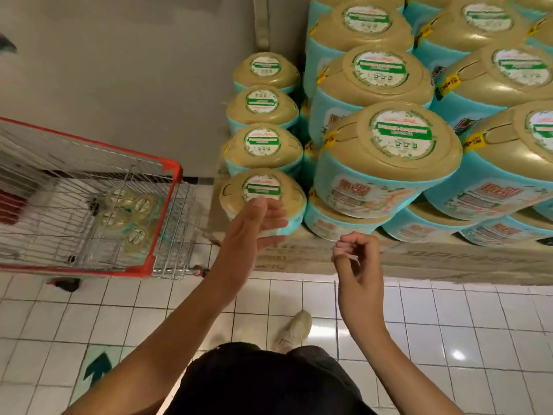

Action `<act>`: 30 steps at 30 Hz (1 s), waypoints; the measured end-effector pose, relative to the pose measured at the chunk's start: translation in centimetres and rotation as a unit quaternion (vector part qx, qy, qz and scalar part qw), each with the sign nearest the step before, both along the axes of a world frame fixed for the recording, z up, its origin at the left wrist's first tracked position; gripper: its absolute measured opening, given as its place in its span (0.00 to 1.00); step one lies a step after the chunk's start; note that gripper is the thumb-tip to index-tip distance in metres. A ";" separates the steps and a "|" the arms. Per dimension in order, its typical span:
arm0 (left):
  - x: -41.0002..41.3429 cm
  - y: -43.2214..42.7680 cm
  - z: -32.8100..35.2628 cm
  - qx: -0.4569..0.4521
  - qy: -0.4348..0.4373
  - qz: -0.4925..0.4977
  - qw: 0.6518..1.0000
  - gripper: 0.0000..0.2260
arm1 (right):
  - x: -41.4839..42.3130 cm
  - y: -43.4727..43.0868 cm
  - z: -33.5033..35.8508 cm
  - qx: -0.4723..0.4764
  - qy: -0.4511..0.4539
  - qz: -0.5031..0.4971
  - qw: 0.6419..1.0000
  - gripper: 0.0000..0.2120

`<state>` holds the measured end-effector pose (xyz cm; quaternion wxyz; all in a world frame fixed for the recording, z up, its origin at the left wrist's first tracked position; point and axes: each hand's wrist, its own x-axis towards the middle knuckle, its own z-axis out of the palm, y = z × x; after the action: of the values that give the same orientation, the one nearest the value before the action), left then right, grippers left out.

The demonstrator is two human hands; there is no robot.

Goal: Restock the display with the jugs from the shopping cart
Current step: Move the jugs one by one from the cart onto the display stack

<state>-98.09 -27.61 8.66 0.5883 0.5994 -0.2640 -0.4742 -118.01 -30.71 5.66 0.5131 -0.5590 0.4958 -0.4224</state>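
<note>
Gold-topped jugs with turquoise labels fill the display [386,163], stacked in layers on the right. A lower row of them runs along its left side, and the nearest jug [236,193] of that row stands at the front corner. My left hand [254,226] is open, fingers spread against the front of that jug. My right hand [357,259] hovers apart from the jugs with its fingers curled in and nothing visibly held. Several more jugs [128,214] lie in the red-rimmed wire shopping cart [161,223] at left.
The display rests on cardboard boxes [419,259] along the white tiled floor [449,324]. The cart stands just left of the display's corner. A grey wall [134,70] rises behind the cart. My shoe [294,330] is on the tiles below my hands.
</note>
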 end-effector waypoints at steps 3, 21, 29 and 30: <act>3.5 5.3 -0.3 -0.001 -0.007 0.025 1.000 0.25 | 3.7 2.6 0.2 0.011 -0.001 0.046 0.999 0.04; 27.6 43.3 -3.2 0.068 -0.011 0.285 0.956 0.20 | 35.2 24.4 1.1 0.017 0.049 0.419 0.907 0.05; 36.4 45.1 -4.4 0.059 -0.013 0.335 0.940 0.17 | 45.0 24.3 -1.2 0.041 0.090 0.483 0.870 0.04; 37.9 44.6 -4.6 0.060 -0.014 0.336 0.940 0.17 | 46.4 23.9 -1.5 0.046 0.092 0.485 0.868 0.04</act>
<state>-60.20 17.02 4.09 0.6728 0.6938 -0.0268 -0.2553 -71.61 -6.84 4.18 0.6303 -0.7414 0.2261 -0.0439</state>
